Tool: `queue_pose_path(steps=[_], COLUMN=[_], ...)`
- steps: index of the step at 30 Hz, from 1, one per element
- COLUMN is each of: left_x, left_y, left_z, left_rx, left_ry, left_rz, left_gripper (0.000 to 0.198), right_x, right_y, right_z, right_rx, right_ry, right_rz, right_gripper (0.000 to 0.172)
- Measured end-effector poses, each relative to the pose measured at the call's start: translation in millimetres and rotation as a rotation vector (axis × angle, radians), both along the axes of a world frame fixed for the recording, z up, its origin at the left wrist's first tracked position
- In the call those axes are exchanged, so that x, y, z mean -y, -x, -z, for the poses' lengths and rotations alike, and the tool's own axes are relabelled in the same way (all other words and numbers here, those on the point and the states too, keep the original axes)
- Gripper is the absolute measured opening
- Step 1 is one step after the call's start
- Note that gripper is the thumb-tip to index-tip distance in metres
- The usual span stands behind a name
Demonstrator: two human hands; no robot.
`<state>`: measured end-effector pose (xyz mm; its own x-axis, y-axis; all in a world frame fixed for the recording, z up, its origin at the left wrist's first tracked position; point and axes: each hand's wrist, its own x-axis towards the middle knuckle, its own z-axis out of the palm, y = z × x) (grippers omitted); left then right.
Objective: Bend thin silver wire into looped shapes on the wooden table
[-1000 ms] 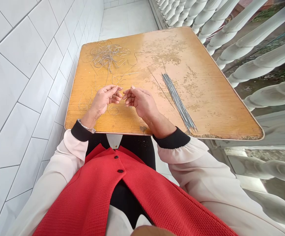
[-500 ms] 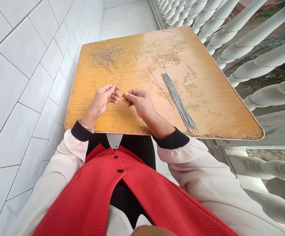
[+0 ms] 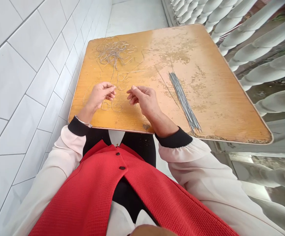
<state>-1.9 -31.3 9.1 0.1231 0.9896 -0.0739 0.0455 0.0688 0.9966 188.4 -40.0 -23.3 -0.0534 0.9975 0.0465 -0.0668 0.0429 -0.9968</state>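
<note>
My left hand [image 3: 102, 94] is closed in a pinch above the table's near left part, on a thin wire [image 3: 120, 88] that shows faintly beyond the fingertips. To its right, my right hand [image 3: 143, 98] is raised with thumb and fingers bent together; whether anything thin is between them is too small to tell. The hands are apart. Curled thin wires [image 3: 117, 107] lie on the table just below and between them. Beyond my left hand is a tangled heap of wire [image 3: 113, 53]. A bundle of straight grey rods [image 3: 184, 102] lies right of my right hand.
The wooden table [image 3: 221, 108] has worn patches and a chipped near edge. One thin rod [image 3: 167, 86] lies left of the bundle. A white tiled wall [image 3: 17, 82] stands at the left, white balusters [image 3: 255, 62] at the right.
My hands have moved apart, my right hand going rightward and away from the left. The view has shifted slightly.
</note>
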Motion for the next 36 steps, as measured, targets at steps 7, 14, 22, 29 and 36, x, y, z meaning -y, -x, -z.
queue_pose_path(steps=[7,14,22,29,36], left_x=[17,11,0,-4,-1], left_y=[69,91,104,108,103], left_z=[-6.4,10.4,0.5,7.2,7.7], left_rx=[-0.236,-0.367,-0.431,-0.474,-0.546], left_ry=[0.175,0.224,0.174,0.235,0.168], left_rz=[-0.076,-0.16,-0.19,-0.201,-0.233], left_gripper=[0.021,0.03,0.03,0.034,0.03], right_x=[-1,-6,-5,-3,-4], right_y=[1,-2,-3,-3,-4], right_z=[2.0,12.1,13.2,14.1,16.7], right_rx=[0.054,0.075,0.127,0.111,0.158], right_ry=[0.007,0.022,0.047,0.029,0.044], right_rz=[-0.024,-0.06,-0.101,-0.126,-0.13], right_gripper=[0.027,0.024,0.022,0.022,0.022])
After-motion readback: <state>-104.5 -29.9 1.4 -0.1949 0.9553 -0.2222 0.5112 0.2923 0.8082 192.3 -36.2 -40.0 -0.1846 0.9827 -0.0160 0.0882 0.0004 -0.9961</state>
